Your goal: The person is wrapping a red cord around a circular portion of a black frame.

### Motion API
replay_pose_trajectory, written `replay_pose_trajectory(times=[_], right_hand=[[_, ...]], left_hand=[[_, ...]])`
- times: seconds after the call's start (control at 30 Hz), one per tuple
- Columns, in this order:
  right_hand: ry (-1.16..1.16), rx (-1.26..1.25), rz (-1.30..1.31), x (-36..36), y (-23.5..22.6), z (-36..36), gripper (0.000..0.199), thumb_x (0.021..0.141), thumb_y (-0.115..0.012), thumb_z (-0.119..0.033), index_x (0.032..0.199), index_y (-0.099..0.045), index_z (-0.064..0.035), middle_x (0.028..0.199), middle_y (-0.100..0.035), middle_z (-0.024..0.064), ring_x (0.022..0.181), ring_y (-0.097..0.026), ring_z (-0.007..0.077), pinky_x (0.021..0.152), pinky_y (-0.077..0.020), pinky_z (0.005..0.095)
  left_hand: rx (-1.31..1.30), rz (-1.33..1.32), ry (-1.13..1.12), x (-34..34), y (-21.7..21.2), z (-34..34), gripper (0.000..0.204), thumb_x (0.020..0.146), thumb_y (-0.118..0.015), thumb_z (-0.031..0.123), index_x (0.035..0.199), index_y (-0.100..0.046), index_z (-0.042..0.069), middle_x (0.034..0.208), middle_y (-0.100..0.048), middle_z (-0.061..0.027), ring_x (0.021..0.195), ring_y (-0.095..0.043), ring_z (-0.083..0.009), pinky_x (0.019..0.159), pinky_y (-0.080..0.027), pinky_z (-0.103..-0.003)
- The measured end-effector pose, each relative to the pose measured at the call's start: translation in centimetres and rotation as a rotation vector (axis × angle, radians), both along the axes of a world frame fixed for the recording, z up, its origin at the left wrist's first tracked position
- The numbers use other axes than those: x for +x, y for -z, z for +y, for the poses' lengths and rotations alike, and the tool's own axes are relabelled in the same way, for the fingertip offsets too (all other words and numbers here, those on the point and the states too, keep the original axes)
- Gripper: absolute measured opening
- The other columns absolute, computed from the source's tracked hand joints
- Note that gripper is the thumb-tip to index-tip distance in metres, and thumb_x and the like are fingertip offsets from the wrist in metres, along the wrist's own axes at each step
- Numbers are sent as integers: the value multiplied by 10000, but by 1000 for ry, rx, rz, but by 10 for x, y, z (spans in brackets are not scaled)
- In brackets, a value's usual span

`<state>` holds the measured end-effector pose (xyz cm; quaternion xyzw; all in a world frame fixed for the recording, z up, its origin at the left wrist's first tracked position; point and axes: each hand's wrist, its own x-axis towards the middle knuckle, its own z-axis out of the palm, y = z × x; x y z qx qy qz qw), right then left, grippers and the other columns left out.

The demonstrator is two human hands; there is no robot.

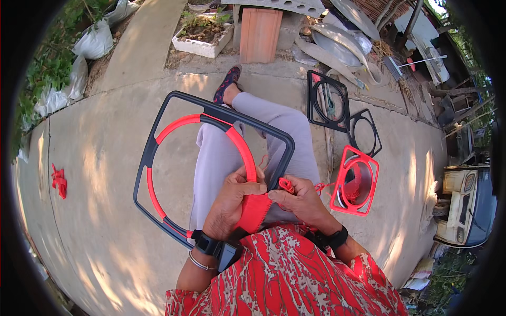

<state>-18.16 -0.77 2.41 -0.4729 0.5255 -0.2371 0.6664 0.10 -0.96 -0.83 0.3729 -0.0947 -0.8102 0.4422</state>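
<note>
A black rectangular frame with rounded corners rests across my lap. Its inner ring is covered in red fabric along several stretches, with black showing between them. A loose red strip with a zigzag edge hangs below the ring's near right side. Closed around the ring and this strip is my left hand, its thumb pressed on the fabric. My right hand pinches a small bundle of red cord by the frame's corner, close to the left thumb. Some fingertips of both hands are hidden.
To the right on the concrete lie a red frame around a round container with red thread, and two black frames. A red cloth lies far left. A planter and a clay tile stand ahead.
</note>
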Motion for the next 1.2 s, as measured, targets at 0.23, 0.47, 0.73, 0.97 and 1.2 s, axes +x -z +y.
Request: replay_pose_trajectory(times=[0.23, 0.47, 0.73, 0.97, 1.2], right_hand=[[35, 99, -32, 3, -12, 1, 188, 869, -700, -189, 860, -599, -31, 725, -474, -86, 660, -387, 6, 541, -311, 196], [-3, 41, -63, 14, -39, 2, 188, 866, -702, -152, 968, -629, -12, 773, -559, -64, 715, -472, 12, 605, -395, 199], [-225, -217, -33, 11, -54, -5, 211, 835, -720, -116, 1009, -635, -30, 795, -645, 40, 683, -605, 92, 626, -465, 251], [-267, -360, -71, 6, -55, 3, 189, 829, -720, -112, 991, -646, -47, 717, -630, 66, 605, -606, 149, 565, -453, 269], [-266, -447, -84, 2, -47, 7, 180, 845, -705, -124, 997, -646, -48, 680, -614, 63, 557, -580, 150, 522, -426, 285]], left_hand=[[35, 35, 145, 20, -12, 7, 282, 953, -574, 268, 954, -641, -6, 867, -621, -44, 776, -608, -112, 705, -511, -236], [-115, -49, 148, 25, -17, 22, 383, 983, -510, 347, 908, -632, -8, 898, -639, -57, 813, -601, -109, 727, -494, -245], [-325, -79, 105, 32, -37, 25, 460, 978, -492, 402, 884, -631, -26, 874, -631, -100, 851, -587, -166, 793, -463, -303], [-435, -101, 116, 32, -42, 34, 468, 947, -539, 425, 875, -636, -28, 861, -635, -121, 850, -593, -201, 802, -465, -344], [-434, -141, 105, 26, -41, 41, 415, 937, -573, 382, 871, -634, -23, 859, -633, -122, 850, -593, -203, 795, -466, -338]])
